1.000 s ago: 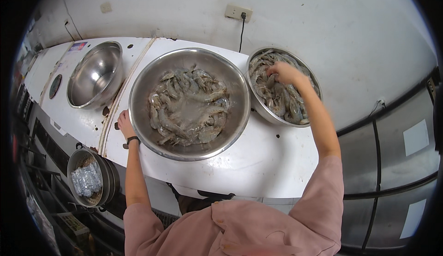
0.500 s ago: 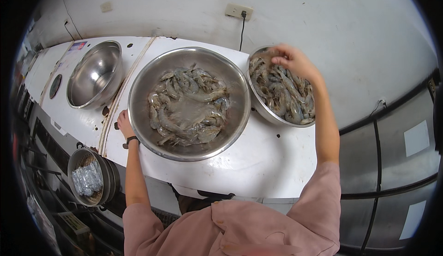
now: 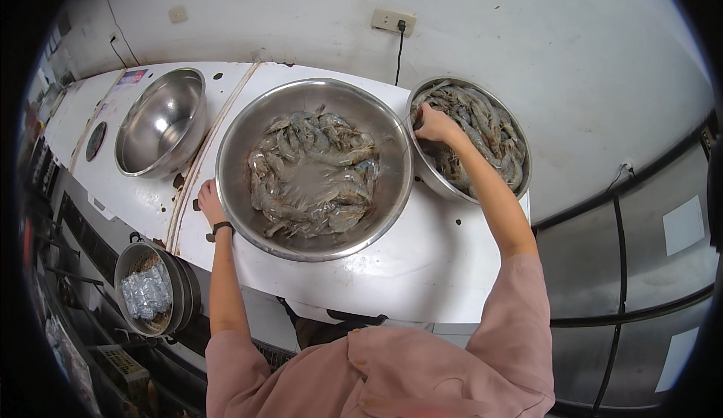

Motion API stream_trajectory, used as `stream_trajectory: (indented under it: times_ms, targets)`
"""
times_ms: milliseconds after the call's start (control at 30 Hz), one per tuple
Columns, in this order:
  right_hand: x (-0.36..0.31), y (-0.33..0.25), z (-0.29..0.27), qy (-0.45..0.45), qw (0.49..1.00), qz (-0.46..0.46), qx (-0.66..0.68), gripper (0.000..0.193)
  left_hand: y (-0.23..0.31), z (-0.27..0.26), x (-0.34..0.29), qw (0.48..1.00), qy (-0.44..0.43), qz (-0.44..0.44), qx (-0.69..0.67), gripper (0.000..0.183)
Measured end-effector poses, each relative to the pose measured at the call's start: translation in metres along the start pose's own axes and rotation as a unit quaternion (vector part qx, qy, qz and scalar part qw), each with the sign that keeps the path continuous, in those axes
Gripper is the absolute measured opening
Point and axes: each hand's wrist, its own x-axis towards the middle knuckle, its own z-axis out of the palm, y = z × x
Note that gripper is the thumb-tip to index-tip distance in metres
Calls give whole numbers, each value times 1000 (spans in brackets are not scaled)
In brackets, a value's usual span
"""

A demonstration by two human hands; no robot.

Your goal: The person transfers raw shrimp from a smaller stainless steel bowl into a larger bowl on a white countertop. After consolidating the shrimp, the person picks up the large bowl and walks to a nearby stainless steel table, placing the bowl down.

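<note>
A large steel bowl in the middle of the table holds a ring of raw grey shrimp around cloudy liquid. My left hand rests against this bowl's left side, fingers stretched out and partly hidden by it. To the right stands a smaller steel bowl heaped with more raw shrimp. Inside its left rim my right hand is closed, fingers curled down on shrimp. The fingertips are partly hidden, so how many they grip cannot be seen.
A bare steel bowl sits tilted on the left of the white table. Below it, at the lower left, stacked pans hold a silvery package. Steel cabinet doors stand at right; a plugged-in cord hangs behind.
My right hand has dropped from above the smaller bowl's far rim to the shrimp at its left side, its fingers closing there. My left hand stays by the large bowl. The view has shifted slightly.
</note>
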Motion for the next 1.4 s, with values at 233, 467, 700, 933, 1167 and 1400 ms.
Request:
stream_trajectory:
  times_ms: [233, 467, 700, 933, 1167, 1400]
  targets:
    - [-44, -36, -77, 14, 990, -28, 140, 46, 4, -3, -1, 1000, 7, 13, 4, 35]
    - [-58, -12, -96, 37, 957, -188, 218, 31, 2, -1, -3, 1000, 15, 21, 15, 36]
    - [-55, 68, -40, -32, 983, -90, -156, 41, 4, -2, 0, 1000, -7, 6, 10, 36]
    - [-69, 35, -76, 47, 996, -75, -33, 26, 10, -8, -2, 1000, 1, -13, -23, 37]
    - [-92, -21, -115, 49, 922, -231, 307, 28, 7, -8, -1, 1000, -2, 13, 10, 39]
    - [-96, 16, -78, -176, 964, -132, -149, 37, 3, -3, 0, 1000, 14, 19, -1, 39]
